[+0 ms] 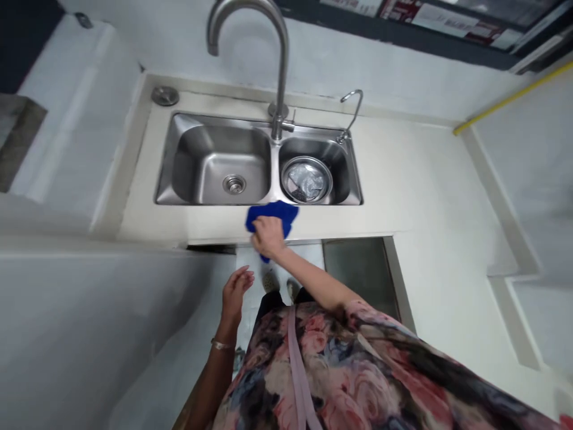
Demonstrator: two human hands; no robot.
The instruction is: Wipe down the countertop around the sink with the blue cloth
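Right hand (267, 236) presses a bunched blue cloth (274, 215) flat to the pale stone surface (403, 179), gripping it; left hand (235, 292) hangs open, empty.

A pale, smooth worktop (403, 179) runs across the scene and turns toward the near side on the right. Set into it is a stainless double sink (258, 162), with the larger basin on the left and the smaller on the right. A blue cloth (273, 214) lies on the worktop's near strip just in front of the sink's divider. A round metal cap (165, 95) sits at the far left corner.
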